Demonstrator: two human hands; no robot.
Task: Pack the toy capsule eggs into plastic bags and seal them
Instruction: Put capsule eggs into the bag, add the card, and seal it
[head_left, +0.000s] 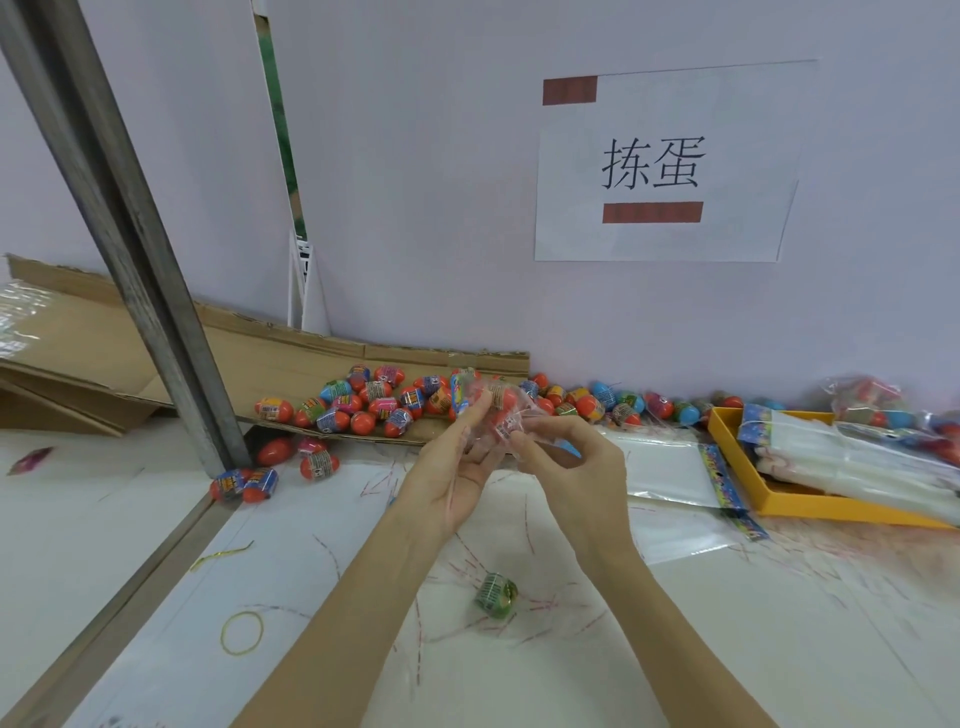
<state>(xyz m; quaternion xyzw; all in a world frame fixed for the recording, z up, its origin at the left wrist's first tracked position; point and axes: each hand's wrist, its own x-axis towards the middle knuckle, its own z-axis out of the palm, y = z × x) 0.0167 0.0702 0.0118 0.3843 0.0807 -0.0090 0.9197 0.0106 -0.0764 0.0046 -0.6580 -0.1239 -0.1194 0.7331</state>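
White papered tabletop (727, 649), both hands' fingers (530, 441) pinching crinkly clear bag (498, 402) of glossy oval eggs (506, 399)

The capsule eggs (363, 402) look like glossy, smooth plastic with printed shiny wraps. The bag (498, 410) held up is thin clear film, crinkled and reflecting light – the flat bags (665, 467) on the table look the same. The sheet under the eggs is brown cardboard (291, 358), matt and rough at the edge. The post (130, 228) is dull grey metal. The sign (665, 166) is matt white paper.
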